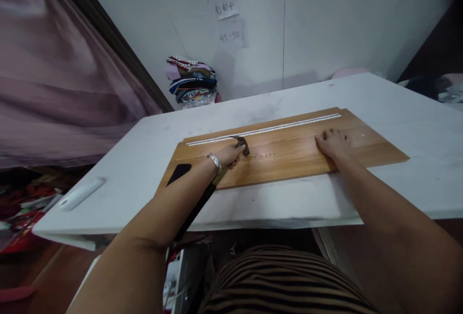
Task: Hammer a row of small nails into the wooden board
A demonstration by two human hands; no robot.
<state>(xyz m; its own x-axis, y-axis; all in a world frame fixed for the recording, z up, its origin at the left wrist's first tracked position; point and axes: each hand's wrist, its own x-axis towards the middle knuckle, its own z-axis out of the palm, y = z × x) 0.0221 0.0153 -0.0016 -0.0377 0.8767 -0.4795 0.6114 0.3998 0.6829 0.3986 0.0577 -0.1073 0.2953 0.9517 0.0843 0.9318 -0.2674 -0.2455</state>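
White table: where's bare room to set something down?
Table: left, between the white bar and the board; behind the board, toward the wall; right, beyond the board's right end. Board: between the row of dots and right hand. Crowded: board's left half, with hammer, left hand and black slab.

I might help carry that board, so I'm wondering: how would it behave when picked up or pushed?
The board would probably stay stiff, judging by its wood grain and straight edges. Pushed, it seems unlikely to roll or tip, lying broad side down on the table. Lifting it one-handed might be awkward: it dwarfs the right hand.
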